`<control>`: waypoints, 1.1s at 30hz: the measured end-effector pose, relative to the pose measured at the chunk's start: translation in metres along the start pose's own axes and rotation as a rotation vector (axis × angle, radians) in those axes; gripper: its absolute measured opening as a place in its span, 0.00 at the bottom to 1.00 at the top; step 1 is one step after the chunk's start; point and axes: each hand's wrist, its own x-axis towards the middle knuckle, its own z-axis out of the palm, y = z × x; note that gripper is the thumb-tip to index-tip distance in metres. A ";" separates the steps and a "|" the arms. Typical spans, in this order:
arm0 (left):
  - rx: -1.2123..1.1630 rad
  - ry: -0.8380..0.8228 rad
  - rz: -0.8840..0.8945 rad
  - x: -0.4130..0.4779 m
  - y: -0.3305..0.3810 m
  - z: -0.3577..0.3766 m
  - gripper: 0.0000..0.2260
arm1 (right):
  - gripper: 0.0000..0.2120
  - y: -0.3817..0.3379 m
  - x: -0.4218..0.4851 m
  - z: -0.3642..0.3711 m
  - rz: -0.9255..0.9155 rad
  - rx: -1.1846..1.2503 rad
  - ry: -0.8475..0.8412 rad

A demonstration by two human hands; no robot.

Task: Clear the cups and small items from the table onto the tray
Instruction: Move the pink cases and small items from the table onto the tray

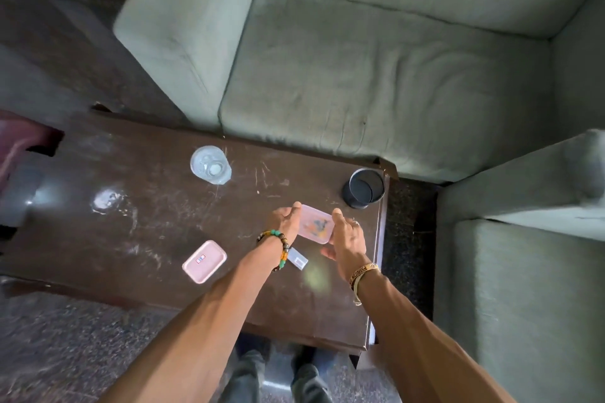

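Observation:
A small pink translucent box (317, 223) with something dark and orange inside sits near the right end of the dark wooden table (157, 216). My left hand (285, 222) grips its left side. My right hand (347, 239) holds its right side, with the thumb at the near edge. A clear plastic cup (210, 165) stands toward the far edge. At the far right corner stands a black cup (363, 188). A flat pink tray-like lid (204, 261) with a small label lies near the front left. A small white packet (298, 259) lies partly under my left wrist.
A grey-green sofa (376, 75) runs along the table's far side, and another grey-green seat (523, 271) stands to the right. The table's right edge lies just past my right hand. My feet show on the speckled floor (65, 337) below the front edge.

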 end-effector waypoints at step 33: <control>-0.596 0.484 0.163 -0.252 -0.064 -0.547 0.20 | 0.06 -0.109 -0.404 0.387 -0.491 -0.198 -0.477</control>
